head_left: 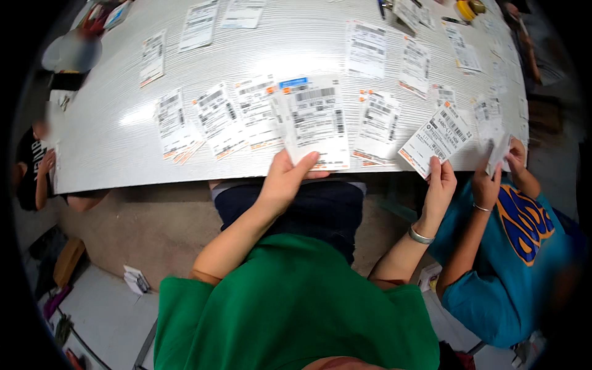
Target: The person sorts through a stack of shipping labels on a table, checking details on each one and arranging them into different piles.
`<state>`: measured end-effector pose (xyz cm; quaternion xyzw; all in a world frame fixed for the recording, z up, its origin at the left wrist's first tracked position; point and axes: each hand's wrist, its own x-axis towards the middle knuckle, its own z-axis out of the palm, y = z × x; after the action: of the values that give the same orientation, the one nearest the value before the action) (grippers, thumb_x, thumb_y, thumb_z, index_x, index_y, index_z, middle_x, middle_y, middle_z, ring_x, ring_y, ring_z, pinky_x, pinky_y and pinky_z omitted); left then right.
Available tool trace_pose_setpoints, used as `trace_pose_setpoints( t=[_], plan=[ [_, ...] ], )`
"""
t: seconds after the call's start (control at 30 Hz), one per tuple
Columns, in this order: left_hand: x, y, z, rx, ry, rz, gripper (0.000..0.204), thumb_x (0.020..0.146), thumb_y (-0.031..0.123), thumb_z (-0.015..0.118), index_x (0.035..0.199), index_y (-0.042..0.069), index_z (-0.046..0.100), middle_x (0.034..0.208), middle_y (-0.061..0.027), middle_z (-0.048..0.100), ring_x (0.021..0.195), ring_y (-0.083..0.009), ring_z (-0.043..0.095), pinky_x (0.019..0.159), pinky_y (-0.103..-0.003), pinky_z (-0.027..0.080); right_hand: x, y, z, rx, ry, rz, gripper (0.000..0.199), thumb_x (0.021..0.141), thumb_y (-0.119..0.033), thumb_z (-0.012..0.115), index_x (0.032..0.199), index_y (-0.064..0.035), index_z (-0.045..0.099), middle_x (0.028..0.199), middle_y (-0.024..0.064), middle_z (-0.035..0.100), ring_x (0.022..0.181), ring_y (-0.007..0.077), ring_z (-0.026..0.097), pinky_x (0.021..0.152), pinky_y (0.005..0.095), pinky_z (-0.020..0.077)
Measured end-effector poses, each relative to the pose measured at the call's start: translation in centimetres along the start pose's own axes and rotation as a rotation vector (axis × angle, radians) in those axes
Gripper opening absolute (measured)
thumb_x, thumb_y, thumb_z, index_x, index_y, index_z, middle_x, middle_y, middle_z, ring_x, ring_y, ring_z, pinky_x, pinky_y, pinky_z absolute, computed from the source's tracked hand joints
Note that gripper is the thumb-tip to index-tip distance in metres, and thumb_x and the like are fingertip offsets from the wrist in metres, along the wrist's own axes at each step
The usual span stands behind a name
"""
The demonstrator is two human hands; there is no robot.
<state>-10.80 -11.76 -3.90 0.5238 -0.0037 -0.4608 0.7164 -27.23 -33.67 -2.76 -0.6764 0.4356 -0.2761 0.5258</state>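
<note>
My left hand (293,176) grips a stack of white shipping labels (314,126) near the table's front edge, thumb on top; the uppermost has a blue strip and barcodes. Between the thumb and fingers of my right hand (439,182) is a single shipping label (436,139), tilted, with an orange mark at its corner. To the left of the held stack lie fanned piles of labels (216,120) in a row. Another label pile (377,123) rests between my two hands.
More label piles (367,49) lie farther back on the white table (111,135). At right, a co-worker in a teal shirt (502,265) handles papers (498,154) close to my right arm. Another person (37,166) sits at the left end. A yellow tape roll (465,10) is at the back right.
</note>
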Motion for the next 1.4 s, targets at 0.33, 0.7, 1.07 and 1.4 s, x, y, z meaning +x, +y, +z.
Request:
trace_pose_setpoints(
  t=[0.33, 0.7, 1.07, 1.4],
  plan=[
    [0.3, -0.2, 1.4, 0.028, -0.041, -0.046, 0.032, 0.089, 0.01, 0.049, 0.114, -0.009, 0.044, 0.108, -0.0155, 0.056, 0.089, -0.0184, 0.06, 0.074, -0.026, 0.054, 1.4, 1.5, -1.0, -0.79, 0.045, -0.078, 0.027, 0.074, -0.02, 0.067, 0.069, 0.0001, 0.049, 0.059, 0.0068, 0.045, 0.051, 0.017, 0.041, 0.049, 0.0287, 0.0358],
    [-1.5, -0.3, -1.4, 0.044, -0.057, 0.023, 0.029, 0.089, 0.012, 0.049, 0.11, -0.008, 0.048, 0.099, -0.0129, 0.06, 0.082, -0.0175, 0.061, 0.072, -0.026, 0.053, 1.0, 0.9, -0.2, -0.3, 0.148, -0.201, 0.025, 0.083, -0.007, 0.059, 0.065, -0.0002, 0.043, 0.062, -0.0039, 0.034, 0.059, 0.0065, 0.03, 0.051, 0.0207, 0.0288],
    [-16.5, -1.8, -11.0, -0.059, 0.2, 0.279, 0.032, 0.086, 0.006, 0.05, 0.115, -0.003, 0.044, 0.106, -0.0121, 0.056, 0.091, -0.0207, 0.057, 0.078, -0.032, 0.049, -11.4, -9.6, 29.3, -0.011, -1.075, -0.34, 0.031, 0.078, -0.024, 0.062, 0.062, 0.0007, 0.051, 0.051, 0.0083, 0.046, 0.047, 0.017, 0.042, 0.047, 0.031, 0.0331],
    [-20.8, -6.6, -19.5, -0.009, 0.83, 0.701, 0.038, 0.081, 0.003, 0.051, 0.117, -0.001, 0.04, 0.104, -0.01, 0.052, 0.093, -0.0176, 0.053, 0.079, -0.033, 0.046, -16.0, -10.6, 39.4, -0.626, -0.714, -1.014, 0.027, 0.077, -0.031, 0.058, 0.066, -0.0063, 0.056, 0.059, 0.0103, 0.057, 0.057, 0.0272, 0.057, 0.05, 0.0388, 0.0439]
  ],
)
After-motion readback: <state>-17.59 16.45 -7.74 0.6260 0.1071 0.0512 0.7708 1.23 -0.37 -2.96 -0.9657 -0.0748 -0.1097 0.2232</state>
